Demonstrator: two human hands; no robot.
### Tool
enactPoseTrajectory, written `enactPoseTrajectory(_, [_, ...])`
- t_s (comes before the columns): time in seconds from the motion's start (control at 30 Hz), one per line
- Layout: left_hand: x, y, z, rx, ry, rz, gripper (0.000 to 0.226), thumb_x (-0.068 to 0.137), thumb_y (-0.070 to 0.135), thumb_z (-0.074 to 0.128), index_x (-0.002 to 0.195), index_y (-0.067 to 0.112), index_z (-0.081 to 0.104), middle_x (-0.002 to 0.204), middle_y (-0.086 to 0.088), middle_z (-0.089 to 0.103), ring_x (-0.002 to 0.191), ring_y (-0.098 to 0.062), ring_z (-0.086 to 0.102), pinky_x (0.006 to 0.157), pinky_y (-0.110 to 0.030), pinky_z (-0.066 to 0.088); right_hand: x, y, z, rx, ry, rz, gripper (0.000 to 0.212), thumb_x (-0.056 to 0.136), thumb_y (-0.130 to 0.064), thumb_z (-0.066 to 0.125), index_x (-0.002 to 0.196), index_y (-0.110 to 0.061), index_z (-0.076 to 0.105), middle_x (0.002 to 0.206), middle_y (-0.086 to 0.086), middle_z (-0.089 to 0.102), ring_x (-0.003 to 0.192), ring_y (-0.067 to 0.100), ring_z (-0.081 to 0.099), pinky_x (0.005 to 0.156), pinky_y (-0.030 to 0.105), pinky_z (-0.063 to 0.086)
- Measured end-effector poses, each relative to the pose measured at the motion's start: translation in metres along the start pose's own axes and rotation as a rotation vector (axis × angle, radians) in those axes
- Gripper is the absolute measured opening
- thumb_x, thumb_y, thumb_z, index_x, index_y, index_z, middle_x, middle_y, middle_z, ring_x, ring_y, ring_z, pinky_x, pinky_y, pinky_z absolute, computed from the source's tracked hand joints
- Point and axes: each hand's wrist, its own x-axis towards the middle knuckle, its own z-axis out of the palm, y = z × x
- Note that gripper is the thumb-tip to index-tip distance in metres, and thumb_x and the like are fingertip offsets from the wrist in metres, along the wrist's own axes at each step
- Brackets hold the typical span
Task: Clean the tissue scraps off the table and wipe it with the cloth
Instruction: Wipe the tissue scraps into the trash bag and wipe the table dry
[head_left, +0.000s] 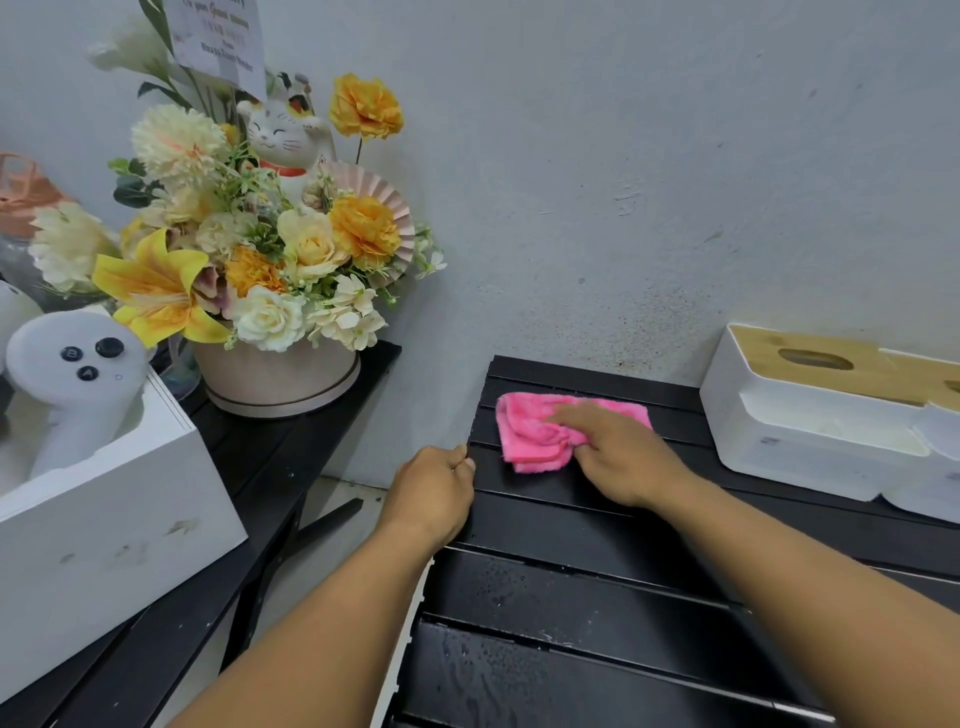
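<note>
A folded pink cloth (535, 431) lies on the black slatted table (571, 597) near its far left corner. My right hand (618, 457) presses flat on the cloth's right part, fingers spread over it. At the table's left edge my left hand (434, 493) is curled into a loose fist, its fingertips touching the rim. Wet streaks and droplets show on the near slats. I see no tissue scraps on the table.
A white tissue box (831, 415) with a wooden lid stands at the table's back right. On a second black table to the left are a flower pot (275, 260) with a cat figure and a white box (104, 493) holding a white controller. A grey wall rises behind.
</note>
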Motion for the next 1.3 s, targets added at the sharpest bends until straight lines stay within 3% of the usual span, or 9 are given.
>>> enactPoseTrajectory(0.17, [-0.001,0.001,0.001,0.000,-0.010,-0.009,0.039,0.101,0.032,0.044,0.136,0.021,0.057,0.135,0.005,0.060,0.122,-0.017,0.056,0.106,-0.032,0.042,0.036,-0.008,-0.002,-0.078,0.125,0.282,0.035,0.085,-0.013,0.041,0.105,-0.029,0.064,0.114,0.003,0.066,0.112,0.029,0.056,0.090,0.037,0.046])
enactPoseTrajectory(0.3, [0.000,-0.001,0.002,-0.006,0.007,-0.010,0.038,0.100,0.032,0.045,0.133,0.021,0.060,0.130,0.001,0.064,0.119,-0.020,0.058,0.103,-0.030,0.044,0.039,-0.041,0.019,-0.075,0.062,0.206,0.041,0.086,-0.012,0.046,0.118,-0.031,0.061,0.132,0.005,0.059,0.127,0.031,0.048,0.101,0.044,0.042])
enactPoseTrajectory(0.37, [0.001,-0.002,0.003,-0.002,0.019,0.004,0.028,0.099,0.028,0.047,0.104,0.019,0.074,0.096,-0.003,0.072,0.095,-0.027,0.063,0.085,-0.032,0.049,0.020,-0.053,0.023,-0.022,0.027,0.090,0.045,0.084,-0.009,0.045,0.120,-0.031,0.061,0.130,0.005,0.059,0.125,0.029,0.048,0.099,0.043,0.044])
enactPoseTrajectory(0.47, [0.001,-0.003,0.003,0.041,0.034,0.016,0.035,0.096,0.018,0.046,0.066,0.015,0.062,0.055,0.002,0.049,0.057,-0.024,0.046,0.055,-0.030,0.039,-0.022,-0.056,0.021,0.031,-0.006,-0.043,0.049,0.082,-0.005,0.042,0.119,-0.033,0.059,0.128,-0.007,0.060,0.125,0.024,0.048,0.101,0.042,0.042])
enactPoseTrajectory(0.53, [0.000,-0.004,0.003,0.017,0.008,0.028,0.032,0.098,0.021,0.043,0.084,0.019,0.072,0.064,0.001,0.059,0.063,-0.023,0.052,0.061,-0.029,0.042,-0.054,-0.047,0.019,0.004,-0.010,-0.100,0.051,0.084,-0.005,0.044,0.122,-0.036,0.057,0.135,-0.016,0.055,0.132,0.017,0.044,0.108,0.040,0.037])
enactPoseTrajectory(0.67, [-0.004,-0.001,0.003,-0.009,0.014,0.008,0.039,0.101,0.031,0.045,0.136,0.020,0.057,0.133,0.000,0.062,0.121,-0.020,0.057,0.100,-0.025,0.040,-0.077,-0.026,0.009,-0.008,-0.045,-0.081,0.059,0.086,-0.007,0.045,0.134,-0.042,0.050,0.146,-0.023,0.041,0.142,0.004,0.026,0.117,0.029,0.024])
enactPoseTrajectory(0.8, [-0.004,-0.001,0.004,-0.027,0.018,-0.003,0.040,0.101,0.033,0.045,0.137,0.022,0.056,0.133,0.003,0.062,0.120,-0.019,0.057,0.102,-0.025,0.042,-0.034,-0.012,-0.007,-0.020,0.006,0.121,0.054,0.083,-0.004,0.042,0.124,-0.035,0.059,0.113,-0.004,0.066,0.113,0.023,0.060,0.099,0.034,0.045])
enactPoseTrajectory(0.97, [-0.002,-0.003,0.005,-0.036,0.029,0.001,0.039,0.101,0.032,0.043,0.136,0.024,0.056,0.120,0.002,0.068,0.112,-0.018,0.060,0.096,-0.024,0.044,0.034,-0.002,-0.012,-0.113,0.121,0.388,0.028,0.079,-0.006,0.042,0.092,-0.022,0.061,0.093,0.006,0.068,0.093,0.027,0.060,0.073,0.034,0.045])
enactPoseTrajectory(1.3, [-0.001,-0.005,0.003,-0.028,-0.007,0.024,0.039,0.101,0.032,0.042,0.135,0.022,0.059,0.120,0.002,0.068,0.110,-0.018,0.062,0.100,-0.035,0.048,0.068,-0.045,0.017,-0.048,-0.092,0.085,0.055,0.087,-0.007,0.041,0.135,-0.031,0.051,0.144,0.005,0.049,0.126,0.030,0.049,0.102,0.035,0.040])
